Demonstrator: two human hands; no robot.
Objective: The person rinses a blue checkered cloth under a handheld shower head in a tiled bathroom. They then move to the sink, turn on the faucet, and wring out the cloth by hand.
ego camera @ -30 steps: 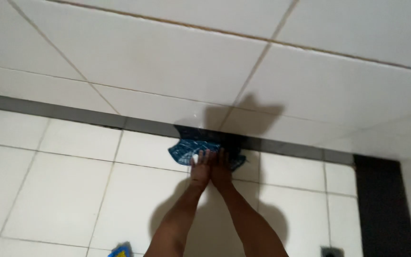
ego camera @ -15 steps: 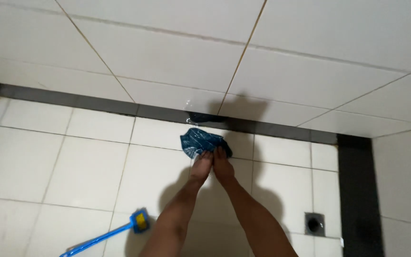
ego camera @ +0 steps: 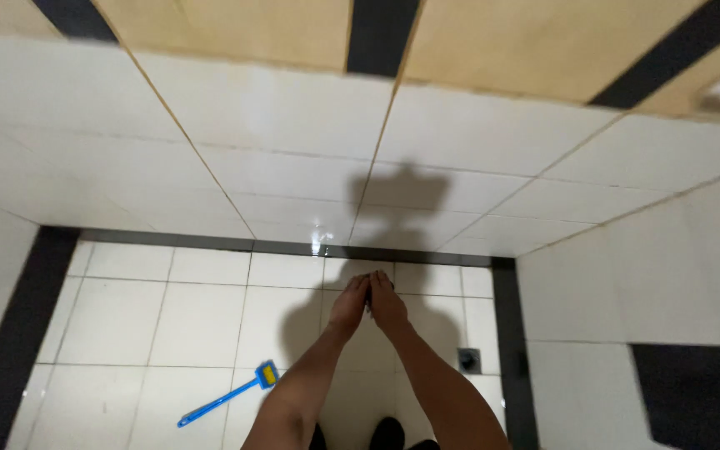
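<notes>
At the far left a wide black tile band (ego camera: 22, 333) runs down the edge of the white tiled floor (ego camera: 202, 321), whose large square tiles are split by thin grey grout lines. Low on that floor lies a blue long-handled brush (ego camera: 225, 402), its head with a yellow patch pointing up and right toward the person's forearm, well apart from both hands. Above the floor a narrow black strip (ego camera: 293, 247) marks the foot of the white tiled wall (ego camera: 277, 142), which shines with a small glint near the middle and carries the person's shadow. Higher up the wall turns to tan panels (ego camera: 235, 29) divided by black bars. The left hand (ego camera: 350, 302) and the right hand (ego camera: 388, 302) stretch out side by side, palms facing in, pressed close together over the floor just below the black strip; their fingers lie together and closed around a small dark thing (ego camera: 368, 293), mostly hidden between them, too little of it showing to tell what it is. To the right sits a small square floor drain (ego camera: 469, 359), then another black band (ego camera: 510, 350), and past it a white side wall (ego camera: 643, 275).
</notes>
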